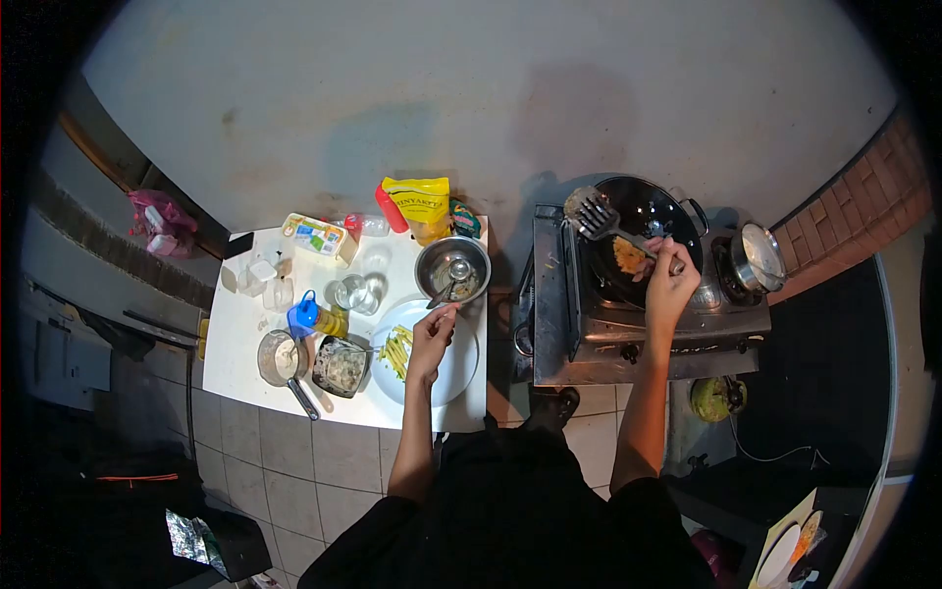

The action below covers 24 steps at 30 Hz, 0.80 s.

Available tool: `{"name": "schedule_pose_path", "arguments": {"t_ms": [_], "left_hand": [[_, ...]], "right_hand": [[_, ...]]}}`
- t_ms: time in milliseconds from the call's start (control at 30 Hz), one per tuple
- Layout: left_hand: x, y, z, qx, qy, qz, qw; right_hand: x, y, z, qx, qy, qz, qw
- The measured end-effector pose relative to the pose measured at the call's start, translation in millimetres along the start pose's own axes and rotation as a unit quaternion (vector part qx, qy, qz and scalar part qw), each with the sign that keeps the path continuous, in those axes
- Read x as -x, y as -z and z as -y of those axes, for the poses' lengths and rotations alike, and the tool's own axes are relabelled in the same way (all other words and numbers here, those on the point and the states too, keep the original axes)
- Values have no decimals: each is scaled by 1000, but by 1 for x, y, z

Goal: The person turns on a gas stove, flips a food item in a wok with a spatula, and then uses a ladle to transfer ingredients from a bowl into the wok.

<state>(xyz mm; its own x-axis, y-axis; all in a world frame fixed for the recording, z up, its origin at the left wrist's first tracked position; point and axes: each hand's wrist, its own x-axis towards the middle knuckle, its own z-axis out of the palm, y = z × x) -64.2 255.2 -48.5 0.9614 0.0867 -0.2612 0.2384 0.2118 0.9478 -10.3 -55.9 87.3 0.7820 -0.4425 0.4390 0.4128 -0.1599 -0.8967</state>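
My left hand [432,342] is closed on the handle of a metal spoon [458,268], whose round end rests inside a steel bowl [423,265] with some light contents. In my right hand [671,283] is the handle of a slotted spatula [599,216], held over a black wok [659,201] on the stove. A golden-brown piece of food [629,257] lies in the wok, just below the spatula's head. Below my left hand, a white plate [456,368] carries pale green-yellow strips [395,351].
On the white table [231,363] stand a yellow pouch [417,201], glasses [354,293], a blue-capped bottle [312,314], a dark bowl of pale mixture [340,367] and a small saucepan [282,356]. A steel pot [758,257] sits on the stove's [608,348] right side.
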Motion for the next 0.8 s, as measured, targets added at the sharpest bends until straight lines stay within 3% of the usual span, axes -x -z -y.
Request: {"name": "schedule_pose_path", "arguments": {"t_ms": [233,600,800], "left_hand": [[3,10,1,3,-5,1,1000],[5,18,2,-1,-5,-6,1000],[6,27,6,-15,4,-4,1000]], "right_hand": [[0,7,-6,43,25,-31,998],[9,4,-18,102,-17,38,994],[7,-2,-8,66,17,40,997]]}}
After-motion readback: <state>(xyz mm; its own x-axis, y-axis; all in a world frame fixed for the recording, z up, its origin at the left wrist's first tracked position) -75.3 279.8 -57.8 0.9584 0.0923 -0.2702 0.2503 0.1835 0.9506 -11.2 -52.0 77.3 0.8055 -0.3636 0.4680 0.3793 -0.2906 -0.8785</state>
